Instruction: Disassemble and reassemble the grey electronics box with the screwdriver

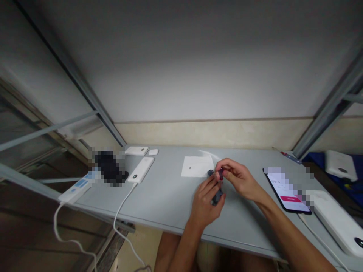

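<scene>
My left hand is closed around a small dark grey-blue object, parts of which stick out past the fingers; its kind cannot be made out. Close above it, my right hand pinches a small dark reddish piece between thumb and forefinger. The two hands meet over the desk, and the piece is at or very near the grey-blue object; whether they are joined is hidden by the fingers. Just behind the hands lies a white sheet of paper with a tiny dark speck on it.
On the grey desk, white power banks, a dark blurred item and a power strip lie left. A lit phone, a large white power bank and a pen lie right. Cables hang over the front edge.
</scene>
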`<action>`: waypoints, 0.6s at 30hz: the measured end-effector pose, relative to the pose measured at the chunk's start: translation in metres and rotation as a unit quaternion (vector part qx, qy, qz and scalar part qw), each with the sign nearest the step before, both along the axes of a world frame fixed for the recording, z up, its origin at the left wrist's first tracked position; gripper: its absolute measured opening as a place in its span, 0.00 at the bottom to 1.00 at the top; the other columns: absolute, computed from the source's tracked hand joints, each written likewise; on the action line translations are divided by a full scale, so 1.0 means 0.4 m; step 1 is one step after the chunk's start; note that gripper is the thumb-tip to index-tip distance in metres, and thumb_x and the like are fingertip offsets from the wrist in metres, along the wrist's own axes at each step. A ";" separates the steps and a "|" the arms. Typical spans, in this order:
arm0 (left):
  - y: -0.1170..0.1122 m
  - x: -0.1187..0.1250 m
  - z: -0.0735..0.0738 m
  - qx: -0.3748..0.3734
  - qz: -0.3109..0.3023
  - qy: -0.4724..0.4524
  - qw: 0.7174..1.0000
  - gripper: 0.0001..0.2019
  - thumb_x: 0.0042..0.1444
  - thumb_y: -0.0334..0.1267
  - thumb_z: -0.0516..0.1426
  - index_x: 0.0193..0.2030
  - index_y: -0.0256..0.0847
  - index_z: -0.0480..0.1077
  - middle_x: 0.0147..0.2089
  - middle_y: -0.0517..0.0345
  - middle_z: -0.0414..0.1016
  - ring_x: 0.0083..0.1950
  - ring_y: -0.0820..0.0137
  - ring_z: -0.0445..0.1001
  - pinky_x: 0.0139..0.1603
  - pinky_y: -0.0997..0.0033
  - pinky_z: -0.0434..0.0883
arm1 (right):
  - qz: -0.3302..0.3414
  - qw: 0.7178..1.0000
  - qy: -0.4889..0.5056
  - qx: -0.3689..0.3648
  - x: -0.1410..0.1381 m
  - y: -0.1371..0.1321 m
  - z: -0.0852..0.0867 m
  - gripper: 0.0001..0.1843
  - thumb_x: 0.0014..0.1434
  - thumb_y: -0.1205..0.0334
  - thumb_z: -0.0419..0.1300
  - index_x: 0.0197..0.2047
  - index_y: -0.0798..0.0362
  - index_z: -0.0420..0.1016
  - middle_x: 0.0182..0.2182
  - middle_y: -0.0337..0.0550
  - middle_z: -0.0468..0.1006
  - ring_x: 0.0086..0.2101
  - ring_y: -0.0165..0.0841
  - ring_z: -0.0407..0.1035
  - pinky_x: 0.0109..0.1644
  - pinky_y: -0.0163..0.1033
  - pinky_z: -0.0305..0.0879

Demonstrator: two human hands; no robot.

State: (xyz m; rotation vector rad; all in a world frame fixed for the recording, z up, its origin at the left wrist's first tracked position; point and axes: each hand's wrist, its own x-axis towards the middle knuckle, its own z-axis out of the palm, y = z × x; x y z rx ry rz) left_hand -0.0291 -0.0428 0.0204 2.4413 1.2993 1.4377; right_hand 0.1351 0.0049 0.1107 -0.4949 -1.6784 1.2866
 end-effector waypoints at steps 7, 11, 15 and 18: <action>-0.001 -0.003 0.001 -0.015 -0.016 -0.017 1.000 0.14 0.65 0.37 0.60 0.57 0.41 0.77 0.60 0.47 0.79 0.67 0.55 0.73 0.63 0.46 0.78 | -0.110 0.921 -0.289 0.236 0.081 -0.013 0.112 0.10 0.67 0.66 0.59 0.49 0.47 0.78 0.41 0.44 0.83 0.40 0.38 0.77 0.47 0.42 0.69; 0.001 -0.003 -0.002 -0.021 -0.024 -0.020 0.999 0.14 0.66 0.37 0.60 0.56 0.41 0.77 0.60 0.46 0.79 0.67 0.54 0.73 0.63 0.45 0.78 | -0.070 0.845 -0.433 0.307 0.098 0.014 0.180 0.11 0.64 0.73 0.59 0.42 0.48 0.79 0.34 0.43 0.83 0.34 0.37 0.77 0.39 0.38 0.64; 0.001 -0.001 -0.004 -0.018 -0.023 -0.025 0.999 0.13 0.65 0.36 0.60 0.55 0.40 0.77 0.59 0.47 0.80 0.66 0.53 0.73 0.63 0.44 0.77 | -0.029 0.768 -0.522 0.371 0.066 0.033 0.220 0.09 0.63 0.75 0.61 0.37 0.51 0.78 0.32 0.44 0.82 0.32 0.37 0.76 0.36 0.37 0.61; -0.002 0.001 -0.007 -0.013 -0.015 -0.026 0.999 0.13 0.64 0.35 0.61 0.55 0.40 0.77 0.59 0.48 0.80 0.66 0.54 0.74 0.62 0.46 0.77 | -0.031 0.697 -0.574 0.429 0.030 0.030 0.234 0.05 0.66 0.67 0.63 0.36 0.53 0.78 0.29 0.47 0.81 0.30 0.37 0.76 0.35 0.38 0.60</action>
